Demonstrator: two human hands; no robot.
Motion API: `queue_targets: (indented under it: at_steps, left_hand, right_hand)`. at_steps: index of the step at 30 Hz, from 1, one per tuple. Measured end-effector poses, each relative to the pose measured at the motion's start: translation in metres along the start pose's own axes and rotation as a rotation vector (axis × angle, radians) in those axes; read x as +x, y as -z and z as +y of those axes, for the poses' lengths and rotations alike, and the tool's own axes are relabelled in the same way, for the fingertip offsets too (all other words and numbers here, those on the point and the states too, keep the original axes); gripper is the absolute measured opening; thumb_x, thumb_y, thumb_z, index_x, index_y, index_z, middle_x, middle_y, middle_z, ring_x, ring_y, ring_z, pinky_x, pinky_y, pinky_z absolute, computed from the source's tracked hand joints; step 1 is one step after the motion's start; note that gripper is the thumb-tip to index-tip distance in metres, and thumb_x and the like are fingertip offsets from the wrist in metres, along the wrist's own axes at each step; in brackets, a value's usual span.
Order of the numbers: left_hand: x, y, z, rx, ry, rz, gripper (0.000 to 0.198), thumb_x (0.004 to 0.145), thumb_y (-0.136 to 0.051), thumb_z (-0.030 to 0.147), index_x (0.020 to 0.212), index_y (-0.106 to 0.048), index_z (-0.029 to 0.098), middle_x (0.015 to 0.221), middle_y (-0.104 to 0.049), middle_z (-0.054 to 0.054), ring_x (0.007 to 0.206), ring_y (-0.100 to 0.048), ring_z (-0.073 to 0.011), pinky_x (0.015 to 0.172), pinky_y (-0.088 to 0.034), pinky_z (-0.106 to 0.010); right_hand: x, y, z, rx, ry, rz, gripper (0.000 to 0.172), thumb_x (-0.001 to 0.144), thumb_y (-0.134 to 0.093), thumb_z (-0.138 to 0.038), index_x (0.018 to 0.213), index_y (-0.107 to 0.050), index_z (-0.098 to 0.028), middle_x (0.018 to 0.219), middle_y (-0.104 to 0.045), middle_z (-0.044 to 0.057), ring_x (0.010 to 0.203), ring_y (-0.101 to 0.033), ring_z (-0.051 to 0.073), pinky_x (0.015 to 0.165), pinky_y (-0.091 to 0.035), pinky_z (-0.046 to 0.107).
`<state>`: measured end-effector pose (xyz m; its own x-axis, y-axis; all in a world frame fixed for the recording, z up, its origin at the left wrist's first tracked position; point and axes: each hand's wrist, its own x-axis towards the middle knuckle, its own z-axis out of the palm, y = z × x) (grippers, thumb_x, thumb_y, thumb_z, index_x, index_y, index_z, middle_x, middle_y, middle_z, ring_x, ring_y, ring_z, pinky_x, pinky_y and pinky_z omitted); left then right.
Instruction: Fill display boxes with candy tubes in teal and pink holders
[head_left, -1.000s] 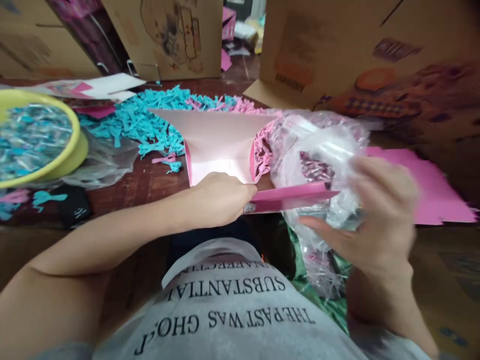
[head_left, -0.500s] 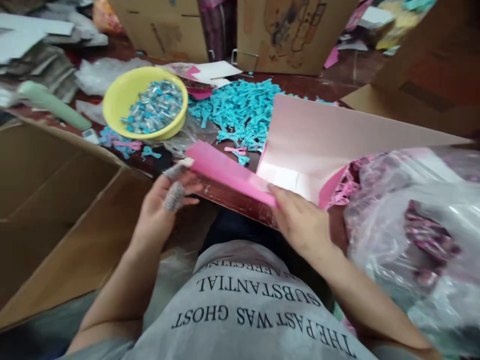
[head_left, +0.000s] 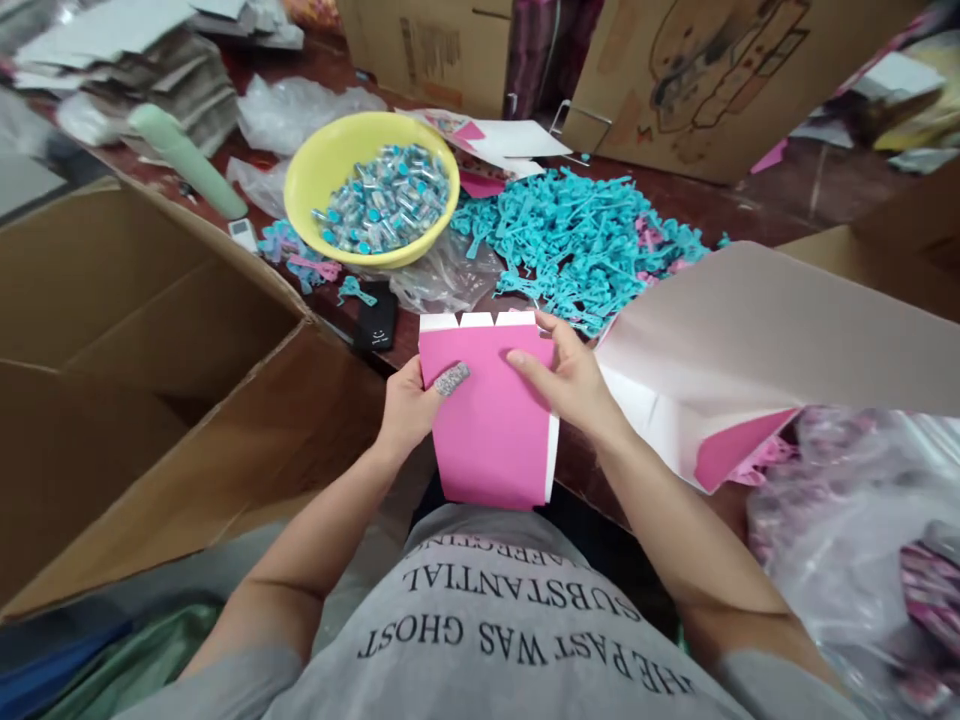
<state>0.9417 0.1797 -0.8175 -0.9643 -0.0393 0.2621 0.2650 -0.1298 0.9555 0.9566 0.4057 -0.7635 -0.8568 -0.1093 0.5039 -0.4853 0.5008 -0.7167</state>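
A flat pink card piece (head_left: 491, 430) with white notched tabs along its far edge is held in front of my shirt. My left hand (head_left: 420, 400) grips its left edge, a silvery wrap on the thumb lying on the pink face. On the right edge, my right hand (head_left: 574, 375) has its thumb on top and its other fingers partly hidden behind. Beyond the card lies a heap of turquoise plastic pieces (head_left: 577, 240). A yellow bowl (head_left: 307, 170) holds small clear capsules with blue ends (head_left: 386, 200).
An open cardboard box (head_left: 225, 430) stands at the left, beside a black phone (head_left: 376, 318). To the right are a large pale folded sheet (head_left: 780, 320) and a clear plastic bag (head_left: 840, 560). More cardboard boxes (head_left: 442, 50) stand at the back.
The pink piece has swung from a slanted, edge-on position to upright, its face showing. My left hand, open beside it before, now grips its left edge. The view has shifted left.
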Motion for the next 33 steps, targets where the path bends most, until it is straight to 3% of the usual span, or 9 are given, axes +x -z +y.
queue_targets:
  at_steps: [3,8,13,20,24,27,29,31,33]
  left_hand:
    - [0.007,-0.020,-0.015,-0.019,0.057,-0.060,0.052,0.074,-0.090,0.060,0.101,-0.079,0.017,0.099,-0.082,-0.007,0.080,-0.073,-0.0194,0.074,-0.062,-0.030]
    - [0.023,-0.024,-0.023,-0.089,0.092,-0.268,0.055,0.075,-0.087,0.065,0.108,-0.079,0.021,0.096,-0.081,-0.006,0.076,-0.073,-0.0184,0.062,-0.060,-0.027]
    - [0.039,-0.031,-0.024,-0.089,0.146,-0.415,0.047,0.073,-0.090,0.062,0.096,-0.078,0.023,0.089,-0.079,-0.006,0.071,-0.072,-0.0189,0.057,-0.060,-0.028]
    - [0.066,-0.046,-0.024,-0.090,0.105,-0.518,0.051,0.074,-0.092,0.049,0.116,-0.077,0.026,0.113,-0.080,-0.008,0.100,-0.076,-0.0242,0.076,-0.063,-0.029]
    - [0.074,-0.051,-0.029,-0.062,0.082,-0.533,0.043,0.075,-0.090,0.043,0.111,-0.074,0.025,0.112,-0.080,-0.007,0.101,-0.075,-0.0231,0.079,-0.061,-0.029]
    - [0.078,-0.053,-0.036,-0.006,0.008,-0.524,0.025,0.082,-0.084,0.038,0.101,-0.076,0.024,0.105,-0.080,-0.007,0.097,-0.075,-0.0219,0.081,-0.061,-0.030]
    - [0.080,-0.053,-0.039,0.053,-0.072,-0.528,0.015,0.087,-0.078,0.035,0.096,-0.078,0.023,0.103,-0.081,-0.007,0.097,-0.075,-0.0223,0.086,-0.061,-0.034]
    - [0.081,-0.054,-0.042,0.089,-0.172,-0.558,0.011,0.089,-0.074,0.032,0.091,-0.079,0.022,0.107,-0.081,-0.008,0.100,-0.075,-0.0231,0.092,-0.061,-0.038]
    - [0.081,-0.056,-0.044,0.101,-0.260,-0.577,0.011,0.091,-0.073,0.031,0.088,-0.077,0.021,0.111,-0.081,-0.009,0.104,-0.075,-0.0231,0.097,-0.060,-0.039]
  right_hand:
    - [-0.005,0.010,0.008,0.245,-0.195,-0.022,0.041,0.097,-0.069,-0.060,0.116,-0.068,-0.024,0.113,-0.078,0.006,0.094,-0.074,0.021,0.085,-0.064,0.038]
    - [-0.031,0.037,0.026,0.313,-0.355,-0.012,0.037,0.087,-0.082,-0.055,0.097,-0.066,-0.023,0.090,-0.074,-0.001,0.069,-0.064,0.013,0.062,-0.054,0.026]
    - [-0.035,0.064,0.041,0.182,-0.317,-0.113,0.039,0.087,-0.082,-0.057,0.092,-0.069,-0.021,0.088,-0.071,0.001,0.076,-0.062,0.014,0.068,-0.051,0.027]
    - [-0.025,0.076,0.051,0.178,-0.242,-0.168,0.042,0.092,-0.078,-0.054,0.118,-0.070,-0.022,0.102,-0.072,0.003,0.086,-0.066,0.015,0.076,-0.053,0.027]
    - [-0.022,0.076,0.062,0.027,-0.143,-0.155,0.041,0.098,-0.071,-0.050,0.130,-0.069,-0.026,0.120,-0.074,0.005,0.098,-0.069,0.018,0.085,-0.057,0.033]
    - [-0.022,0.074,0.068,-0.145,0.049,-0.147,0.023,0.103,-0.061,-0.035,0.121,-0.073,-0.026,0.126,-0.074,0.007,0.114,-0.069,0.020,0.095,-0.056,0.036]
    - [-0.022,0.071,0.067,-0.284,0.121,-0.145,0.024,0.103,-0.053,-0.026,0.114,-0.074,-0.026,0.133,-0.072,0.008,0.120,-0.069,0.022,0.093,-0.057,0.037]
    - [-0.020,0.067,0.063,-0.409,0.105,-0.150,0.024,0.102,-0.050,-0.023,0.111,-0.073,-0.025,0.134,-0.072,0.008,0.121,-0.069,0.024,0.088,-0.057,0.036]
    - [-0.014,0.065,0.057,-0.453,0.023,-0.145,0.019,0.102,-0.056,-0.033,0.109,-0.072,-0.025,0.123,-0.077,0.007,0.112,-0.072,0.025,0.085,-0.056,0.036]
